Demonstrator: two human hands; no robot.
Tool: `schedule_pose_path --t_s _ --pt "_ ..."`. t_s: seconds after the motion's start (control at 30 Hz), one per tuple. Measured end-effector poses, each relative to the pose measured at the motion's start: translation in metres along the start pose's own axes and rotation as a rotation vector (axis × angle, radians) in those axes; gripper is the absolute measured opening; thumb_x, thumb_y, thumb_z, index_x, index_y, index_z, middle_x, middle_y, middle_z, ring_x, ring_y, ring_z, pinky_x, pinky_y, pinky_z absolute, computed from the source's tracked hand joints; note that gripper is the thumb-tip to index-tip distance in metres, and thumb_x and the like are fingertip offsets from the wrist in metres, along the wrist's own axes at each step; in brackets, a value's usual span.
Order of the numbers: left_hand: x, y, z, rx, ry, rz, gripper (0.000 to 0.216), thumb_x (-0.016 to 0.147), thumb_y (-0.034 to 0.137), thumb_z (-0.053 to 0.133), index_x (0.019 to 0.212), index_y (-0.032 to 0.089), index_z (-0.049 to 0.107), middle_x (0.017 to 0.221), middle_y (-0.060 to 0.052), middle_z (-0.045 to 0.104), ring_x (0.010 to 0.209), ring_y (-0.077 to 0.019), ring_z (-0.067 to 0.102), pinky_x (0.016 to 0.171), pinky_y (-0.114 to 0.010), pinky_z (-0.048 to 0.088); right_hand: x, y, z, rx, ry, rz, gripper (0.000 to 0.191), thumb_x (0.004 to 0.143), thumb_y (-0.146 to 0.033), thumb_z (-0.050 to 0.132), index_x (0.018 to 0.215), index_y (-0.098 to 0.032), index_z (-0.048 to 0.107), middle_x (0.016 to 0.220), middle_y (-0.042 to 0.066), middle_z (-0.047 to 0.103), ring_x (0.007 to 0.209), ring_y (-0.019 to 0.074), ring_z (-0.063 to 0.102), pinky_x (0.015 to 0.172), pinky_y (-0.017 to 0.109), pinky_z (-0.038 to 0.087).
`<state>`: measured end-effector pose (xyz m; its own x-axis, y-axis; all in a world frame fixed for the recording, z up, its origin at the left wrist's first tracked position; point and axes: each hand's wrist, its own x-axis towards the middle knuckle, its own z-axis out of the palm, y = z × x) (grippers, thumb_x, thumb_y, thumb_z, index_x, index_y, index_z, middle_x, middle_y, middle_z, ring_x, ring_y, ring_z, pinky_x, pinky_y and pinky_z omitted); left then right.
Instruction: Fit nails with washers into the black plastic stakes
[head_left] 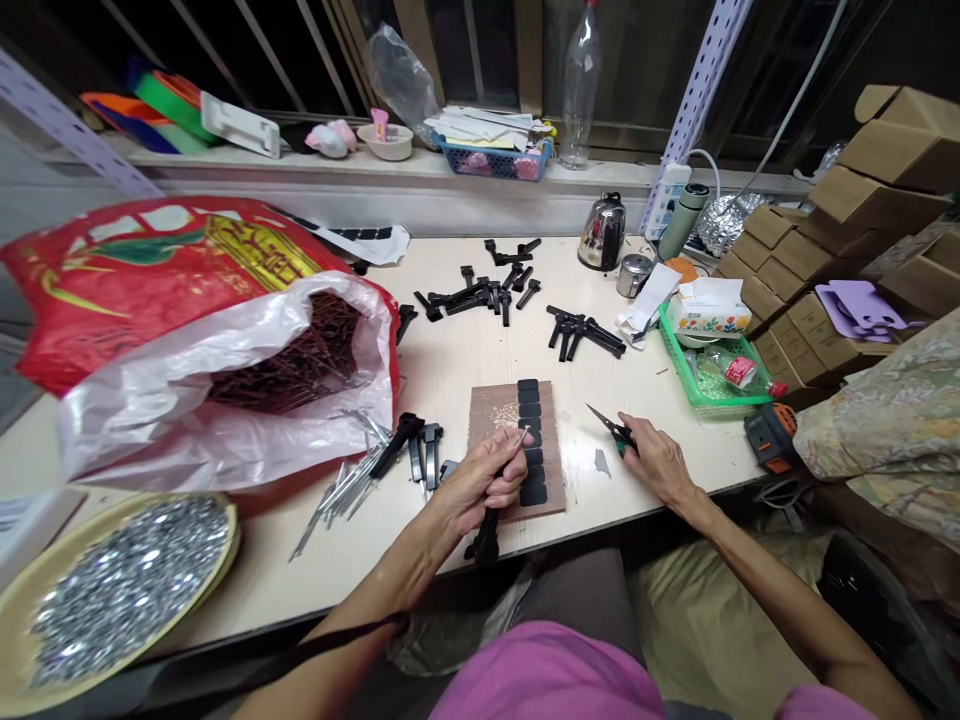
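My left hand is closed round a black plastic part, whose wide end hangs below the fist near the table's front edge. A thin silvery tip pokes out above the thumb. Under that hand lies a brown board with a column of black rounded pads, partly covered by my fingers. To the right, my right hand grips the handles of a small pair of scissors, its blades pointing up and left. A small grey scrap lies between the board and that hand.
A red sack of thin dark rods and a bowl of shiny metal pieces stand left. Metal rods and black parts lie about. At right are a green basket, an orange-black tape measure and stacked cartons.
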<state>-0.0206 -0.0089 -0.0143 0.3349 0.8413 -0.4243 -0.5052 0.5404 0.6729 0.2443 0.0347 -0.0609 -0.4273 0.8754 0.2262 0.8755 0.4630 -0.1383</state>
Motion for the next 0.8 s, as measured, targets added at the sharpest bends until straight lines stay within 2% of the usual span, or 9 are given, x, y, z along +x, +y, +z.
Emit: schedule_pose_path --t_s 0.1,0.2,0.27,0.33,0.57,0.7,0.8 --pt "0.0 0.0 0.001 -0.01 -0.013 -0.028 0.04 0.067 0.04 0.079 0.089 0.019 0.053 0.047 0.012 0.04 0.033 0.0 0.018 0.03 -0.009 0.014 0.004 -0.019 -0.008 0.128 0.08 -0.117 0.047 0.077 -0.008 0.047 0.123 -0.016 0.053 0.111 0.009 0.064 0.088 0.0176 0.062 0.073 0.028 0.045" --pt "0.001 0.0 0.002 -0.006 -0.015 -0.038 0.049 0.064 0.041 0.081 0.098 0.022 0.053 0.047 0.013 0.04 0.032 -0.0002 0.017 0.03 -0.009 0.014 0.01 -0.039 -0.018 0.223 0.059 -0.264 0.041 0.08 -0.015 0.054 0.121 -0.018 0.054 0.115 0.009 0.064 0.1 0.0199 0.059 0.075 0.03 0.039" --pt "0.001 -0.001 0.002 0.021 -0.009 -0.037 0.05 0.065 0.042 0.08 0.102 0.021 0.053 0.046 0.013 0.04 0.031 0.0003 0.015 0.03 -0.01 0.013 0.015 -0.048 -0.024 0.231 0.019 -0.314 0.04 0.081 -0.025 0.062 0.119 -0.019 0.055 0.117 0.008 0.064 0.098 0.0209 0.058 0.075 0.031 0.034" --pt "0.001 -0.002 0.002 0.057 0.004 -0.033 0.053 0.065 0.043 0.079 0.105 0.018 0.055 0.045 0.013 0.042 0.032 0.0009 0.014 0.03 -0.01 0.011 0.019 -0.054 -0.027 0.19 -0.032 -0.33 0.042 0.08 -0.032 0.065 0.12 -0.02 0.056 0.117 0.008 0.065 0.092 0.021 0.056 0.075 0.033 0.03" --pt "0.003 -0.006 0.0 0.117 0.041 -0.03 0.06 0.064 0.047 0.079 0.109 0.015 0.055 0.045 0.011 0.044 0.032 0.0007 0.016 0.032 -0.012 0.007 0.024 -0.06 -0.026 0.062 -0.154 -0.311 0.047 0.085 -0.034 0.061 0.13 -0.024 0.051 0.122 0.007 0.063 0.091 0.0213 0.054 0.077 0.035 0.027" --pt "0.004 -0.006 -0.001 0.136 0.039 -0.038 0.058 0.061 0.049 0.08 0.102 0.015 0.057 0.045 0.011 0.044 0.032 0.0008 0.016 0.033 -0.013 0.008 0.023 -0.058 -0.023 0.061 -0.162 -0.321 0.049 0.084 -0.031 0.063 0.131 -0.024 0.051 0.122 0.007 0.063 0.091 0.0215 0.055 0.075 0.035 0.028" --pt "0.006 -0.006 -0.001 0.158 0.038 -0.034 0.051 0.063 0.05 0.079 0.094 0.016 0.057 0.045 0.011 0.042 0.033 0.001 0.015 0.033 -0.013 0.008 0.022 -0.057 -0.021 0.142 -0.175 -0.309 0.047 0.084 -0.026 0.064 0.129 -0.022 0.052 0.12 0.008 0.065 0.091 0.0206 0.058 0.075 0.034 0.028"
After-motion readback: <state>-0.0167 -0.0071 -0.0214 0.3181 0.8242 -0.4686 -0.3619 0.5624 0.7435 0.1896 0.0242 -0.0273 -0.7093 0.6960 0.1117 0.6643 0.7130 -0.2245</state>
